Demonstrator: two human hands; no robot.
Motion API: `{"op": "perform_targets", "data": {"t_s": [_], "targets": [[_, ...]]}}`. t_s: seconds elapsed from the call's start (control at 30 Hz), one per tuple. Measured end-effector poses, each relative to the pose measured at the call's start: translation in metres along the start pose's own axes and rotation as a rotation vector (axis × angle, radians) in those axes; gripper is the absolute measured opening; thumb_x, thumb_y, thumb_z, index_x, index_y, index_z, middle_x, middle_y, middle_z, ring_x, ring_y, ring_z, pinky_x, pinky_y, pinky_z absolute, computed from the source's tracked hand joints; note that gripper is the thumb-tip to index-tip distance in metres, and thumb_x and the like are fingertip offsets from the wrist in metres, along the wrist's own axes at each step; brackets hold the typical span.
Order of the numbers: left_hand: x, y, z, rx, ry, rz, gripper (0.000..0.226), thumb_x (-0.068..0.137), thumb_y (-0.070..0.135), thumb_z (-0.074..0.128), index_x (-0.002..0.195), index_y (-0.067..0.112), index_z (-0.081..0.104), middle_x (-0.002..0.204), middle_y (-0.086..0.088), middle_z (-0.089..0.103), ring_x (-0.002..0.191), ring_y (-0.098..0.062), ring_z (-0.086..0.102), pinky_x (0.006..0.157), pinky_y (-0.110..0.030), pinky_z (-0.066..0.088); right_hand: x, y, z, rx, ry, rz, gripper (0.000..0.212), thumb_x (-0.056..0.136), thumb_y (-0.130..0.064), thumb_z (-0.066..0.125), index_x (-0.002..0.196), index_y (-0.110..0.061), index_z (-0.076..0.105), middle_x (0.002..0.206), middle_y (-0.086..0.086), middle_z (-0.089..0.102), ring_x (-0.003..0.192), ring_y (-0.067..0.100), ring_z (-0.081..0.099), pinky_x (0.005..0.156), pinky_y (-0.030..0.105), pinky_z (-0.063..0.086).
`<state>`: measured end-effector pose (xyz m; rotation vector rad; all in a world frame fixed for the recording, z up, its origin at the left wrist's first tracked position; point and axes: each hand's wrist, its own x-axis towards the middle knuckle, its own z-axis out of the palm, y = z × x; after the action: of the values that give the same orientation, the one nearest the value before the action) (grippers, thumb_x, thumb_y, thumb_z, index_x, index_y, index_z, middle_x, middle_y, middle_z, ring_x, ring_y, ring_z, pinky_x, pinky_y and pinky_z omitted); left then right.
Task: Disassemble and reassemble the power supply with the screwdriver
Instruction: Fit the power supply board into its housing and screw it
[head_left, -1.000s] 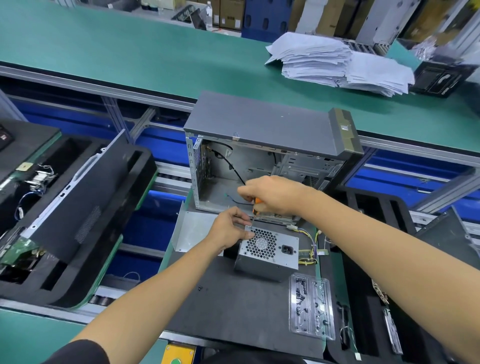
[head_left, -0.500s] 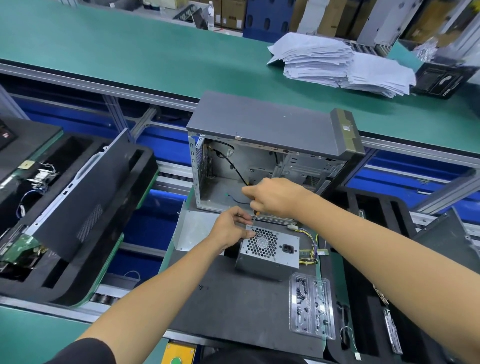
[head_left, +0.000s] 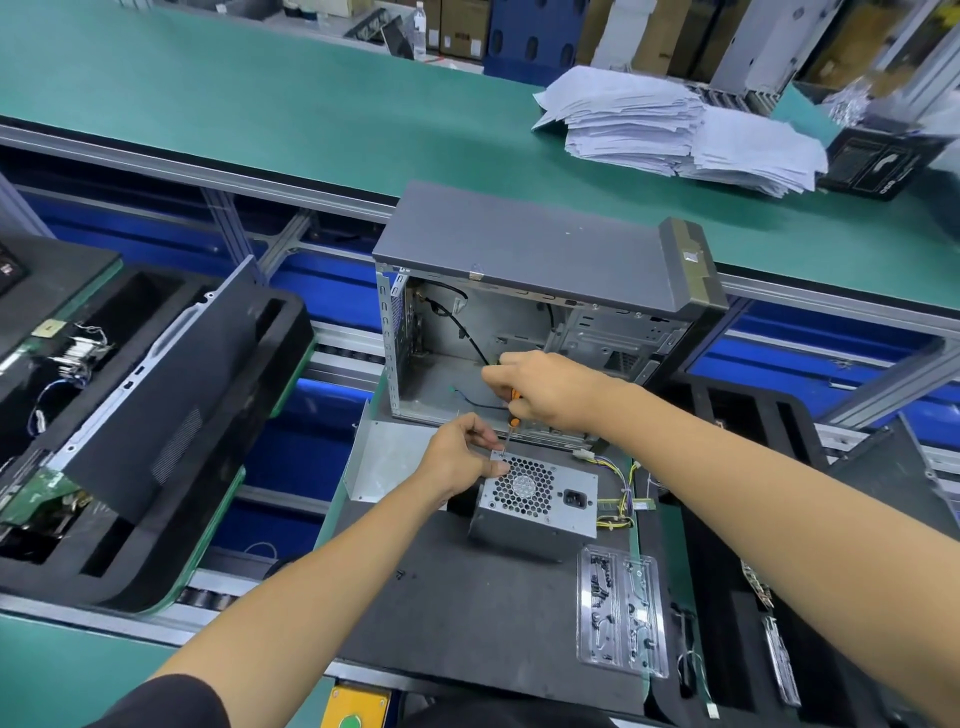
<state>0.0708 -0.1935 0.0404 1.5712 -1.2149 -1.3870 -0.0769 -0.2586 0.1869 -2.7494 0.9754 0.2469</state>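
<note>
A grey power supply (head_left: 540, 512) with a round fan grille and a black socket lies on a dark mat in front of an open computer case (head_left: 519, 312). My left hand (head_left: 462, 454) grips the supply's top left corner. Above that corner, my right hand (head_left: 545, 389) holds an orange-handled screwdriver (head_left: 511, 415). Its thin shaft points down and its tip touches the corner of the supply. Yellow and black cables (head_left: 621, 488) trail from the supply's right side.
A clear plastic tray (head_left: 621, 618) with several small screws lies on the mat (head_left: 467, 597) at the right. A bare metal side panel (head_left: 384, 457) lies left of the supply. Black foam carriers (head_left: 156, 415) flank the mat, and paper stacks (head_left: 675, 130) sit on the far green bench.
My right hand has barely shifted, keeping the screwdriver tip on the supply's top left corner. My left hand stays on that corner.
</note>
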Motion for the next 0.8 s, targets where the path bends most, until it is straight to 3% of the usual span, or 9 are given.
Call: {"op": "perform_targets", "data": {"t_s": [0.13,0.2,0.3,0.37,0.5,0.67,0.8], "targets": [[-0.001,-0.002,0.0,-0.021,0.012,-0.007,0.04,0.07,-0.008,0.087,0.087,0.011,0.057,0.091,-0.008,0.07,0.067,-0.006,0.067,0.062,-0.022,0.057,0.002,-0.004,-0.002,-0.049,-0.065,0.099,0.014,0.091,-0.013,0.046,0.083,-0.019,0.037,0.066,0.007,0.052,0.056,0.028,0.046,0.051,0.036,0.033],[0.0,-0.002,-0.001,-0.034,0.012,-0.006,0.041,0.07,-0.009,0.087,0.088,0.011,0.056,0.099,-0.017,0.071,0.072,-0.008,0.069,0.066,-0.026,0.06,0.001,-0.006,-0.006,-0.056,-0.11,0.09,0.015,0.091,-0.016,0.049,0.085,-0.021,0.036,0.07,0.006,0.053,0.058,0.027,0.049,0.052,0.038,0.038],[0.001,-0.004,-0.001,-0.023,0.007,0.006,0.041,0.069,-0.007,0.088,0.086,0.013,0.056,0.104,-0.019,0.071,0.07,-0.004,0.069,0.069,-0.028,0.06,-0.003,-0.007,-0.013,-0.074,-0.142,-0.014,0.025,0.086,-0.011,0.056,0.094,-0.024,0.037,0.095,0.004,0.045,0.064,0.026,0.051,0.054,0.042,0.041],[0.001,-0.006,-0.001,-0.028,0.003,0.008,0.041,0.069,-0.008,0.087,0.085,0.013,0.056,0.103,-0.018,0.072,0.065,0.001,0.068,0.065,-0.024,0.058,-0.004,-0.007,-0.015,-0.149,-0.164,-0.103,0.024,0.086,-0.007,0.055,0.097,-0.022,0.04,0.095,0.001,0.036,0.063,0.023,0.046,0.052,0.038,0.033],[0.001,-0.007,-0.001,-0.058,0.0,0.002,0.041,0.071,-0.011,0.084,0.084,0.012,0.053,0.101,-0.018,0.072,0.064,-0.003,0.07,0.064,-0.024,0.058,0.0,-0.007,-0.015,-0.258,-0.157,-0.151,0.019,0.088,-0.012,0.056,0.097,-0.019,0.04,0.086,0.0,0.038,0.062,0.015,0.038,0.055,0.034,0.025],[0.002,-0.006,-0.002,-0.072,-0.022,0.014,0.042,0.073,-0.014,0.082,0.08,0.012,0.049,0.093,-0.011,0.071,0.07,-0.013,0.069,0.066,-0.025,0.059,0.007,-0.016,-0.005,-0.176,-0.124,0.026,0.015,0.089,-0.013,0.053,0.086,-0.018,0.039,0.068,0.001,0.046,0.057,0.023,0.044,0.047,0.032,0.024],[-0.004,-0.007,-0.007,-0.028,-0.081,0.098,0.04,0.076,0.005,0.087,0.099,0.01,0.055,0.105,-0.005,0.071,0.072,-0.009,0.071,0.069,-0.022,0.058,0.002,-0.014,-0.003,-0.216,-0.074,0.106,0.01,0.091,-0.02,0.049,0.087,-0.021,0.04,0.066,0.001,0.048,0.055,0.02,0.046,0.047,0.031,0.027]]}}
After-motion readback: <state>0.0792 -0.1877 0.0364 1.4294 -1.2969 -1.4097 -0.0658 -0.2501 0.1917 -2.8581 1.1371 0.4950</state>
